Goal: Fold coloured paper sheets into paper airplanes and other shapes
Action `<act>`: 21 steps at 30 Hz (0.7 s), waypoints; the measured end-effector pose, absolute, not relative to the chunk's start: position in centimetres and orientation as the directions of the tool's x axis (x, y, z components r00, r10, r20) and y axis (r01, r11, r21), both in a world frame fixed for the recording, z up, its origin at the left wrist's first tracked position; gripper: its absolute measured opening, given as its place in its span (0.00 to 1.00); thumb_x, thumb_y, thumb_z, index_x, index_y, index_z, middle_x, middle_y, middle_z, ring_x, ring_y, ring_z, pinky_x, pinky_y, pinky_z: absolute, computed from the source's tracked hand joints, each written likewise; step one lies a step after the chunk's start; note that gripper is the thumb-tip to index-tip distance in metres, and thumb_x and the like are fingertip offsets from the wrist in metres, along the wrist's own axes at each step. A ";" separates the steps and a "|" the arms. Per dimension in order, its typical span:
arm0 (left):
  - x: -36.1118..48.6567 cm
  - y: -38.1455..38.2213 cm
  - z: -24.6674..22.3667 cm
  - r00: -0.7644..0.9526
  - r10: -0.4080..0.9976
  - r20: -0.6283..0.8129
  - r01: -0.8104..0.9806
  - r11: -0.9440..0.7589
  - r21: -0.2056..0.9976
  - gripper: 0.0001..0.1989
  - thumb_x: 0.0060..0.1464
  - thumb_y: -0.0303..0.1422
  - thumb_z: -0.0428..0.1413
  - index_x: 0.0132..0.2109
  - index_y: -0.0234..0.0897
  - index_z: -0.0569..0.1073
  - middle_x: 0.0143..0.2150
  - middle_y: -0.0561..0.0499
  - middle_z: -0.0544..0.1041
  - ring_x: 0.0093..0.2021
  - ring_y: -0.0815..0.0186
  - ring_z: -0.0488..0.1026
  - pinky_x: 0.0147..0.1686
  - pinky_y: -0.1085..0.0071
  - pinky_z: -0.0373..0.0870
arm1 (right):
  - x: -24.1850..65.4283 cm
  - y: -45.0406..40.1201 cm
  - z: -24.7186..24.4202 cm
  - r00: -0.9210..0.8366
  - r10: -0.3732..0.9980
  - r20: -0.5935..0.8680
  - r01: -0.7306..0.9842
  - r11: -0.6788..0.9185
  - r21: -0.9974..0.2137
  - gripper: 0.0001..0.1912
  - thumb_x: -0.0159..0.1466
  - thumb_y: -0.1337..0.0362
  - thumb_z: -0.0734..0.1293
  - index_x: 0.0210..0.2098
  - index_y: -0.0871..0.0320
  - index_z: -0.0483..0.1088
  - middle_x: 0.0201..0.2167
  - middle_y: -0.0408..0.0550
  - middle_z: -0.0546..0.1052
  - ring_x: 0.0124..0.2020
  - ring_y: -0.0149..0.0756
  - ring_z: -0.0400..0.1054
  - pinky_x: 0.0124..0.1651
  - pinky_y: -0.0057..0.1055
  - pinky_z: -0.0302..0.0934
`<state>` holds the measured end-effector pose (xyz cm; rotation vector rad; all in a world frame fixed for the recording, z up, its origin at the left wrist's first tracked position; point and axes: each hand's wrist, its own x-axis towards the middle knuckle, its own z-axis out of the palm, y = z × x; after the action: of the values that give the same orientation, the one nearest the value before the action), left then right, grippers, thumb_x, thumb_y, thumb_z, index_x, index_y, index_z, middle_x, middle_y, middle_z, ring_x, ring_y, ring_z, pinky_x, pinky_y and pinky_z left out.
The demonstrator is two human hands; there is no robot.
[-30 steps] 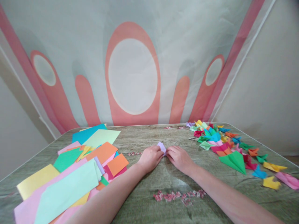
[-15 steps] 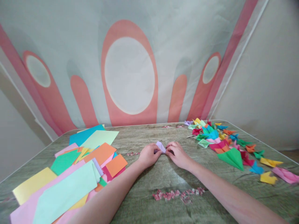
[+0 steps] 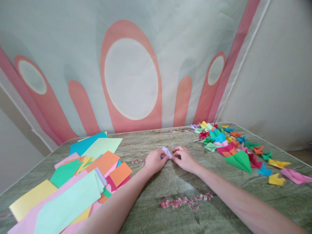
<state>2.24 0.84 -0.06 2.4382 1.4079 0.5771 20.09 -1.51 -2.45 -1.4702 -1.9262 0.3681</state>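
A small piece of lilac origami paper [image 3: 167, 151], folded to a point at its far end, lies on the table between my two hands. My left hand [image 3: 156, 160] pinches its left side between thumb and fingers. At the near right corner of the paper, the fingertips of my right hand [image 3: 183, 159] are bent together and touch the edge. The fingers cover part of the folds.
Sheets of coloured paper are heaped on the left, a mint sheet [image 3: 70, 200] on top. Folded paper figures spread along the right, among them a green one [image 3: 240, 161] and a pink one [image 3: 295, 176]. A printed cloth [image 3: 168, 65] hangs behind the wooden-patterned table [image 3: 151, 208].
The view has turned and tilted slightly. Both hands keep almost the same place at the lilac paper, with only a small shift of the right fingers.
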 end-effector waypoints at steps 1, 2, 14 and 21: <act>2.2 0.9 0.0 0.453 0.869 0.200 0.761 -0.493 0.421 0.11 0.52 0.40 0.52 0.35 0.39 0.75 0.36 0.51 0.76 0.36 0.65 0.72 0.33 0.73 0.63 | 20.2 -1.4 -2.5 -0.124 0.932 0.340 0.722 0.320 -0.614 0.07 0.57 0.65 0.65 0.24 0.57 0.72 0.38 0.49 0.73 0.44 0.39 0.63 0.49 0.38 0.55; 2.3 0.9 0.1 0.457 0.868 0.194 0.758 -0.495 0.426 0.11 0.52 0.39 0.52 0.35 0.39 0.76 0.36 0.51 0.77 0.36 0.65 0.72 0.34 0.73 0.64 | 20.4 -1.2 -2.5 -0.104 0.933 0.345 0.703 0.314 -0.638 0.07 0.57 0.65 0.64 0.24 0.57 0.72 0.37 0.49 0.73 0.43 0.38 0.64 0.48 0.38 0.55; 2.1 1.6 0.0 0.499 0.850 0.169 0.701 -0.510 0.499 0.13 0.51 0.39 0.51 0.34 0.38 0.77 0.35 0.51 0.77 0.34 0.65 0.71 0.33 0.73 0.63 | 20.7 -1.2 -2.1 -0.081 0.949 0.305 0.699 0.272 -0.661 0.07 0.56 0.63 0.66 0.24 0.57 0.73 0.37 0.48 0.74 0.43 0.39 0.64 0.49 0.37 0.55; 2.6 2.8 0.8 0.515 0.857 -0.005 0.720 -0.429 0.546 0.14 0.47 0.40 0.52 0.32 0.35 0.78 0.29 0.51 0.76 0.29 0.67 0.69 0.29 0.74 0.59 | 20.4 -1.3 -2.2 -0.118 0.951 0.287 0.757 0.273 -0.594 0.06 0.55 0.64 0.67 0.24 0.57 0.73 0.39 0.49 0.72 0.45 0.40 0.62 0.49 0.39 0.55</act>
<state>2.55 2.76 0.81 2.2722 1.2881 0.3765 20.40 -1.33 -2.18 -1.5345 -1.9263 0.4012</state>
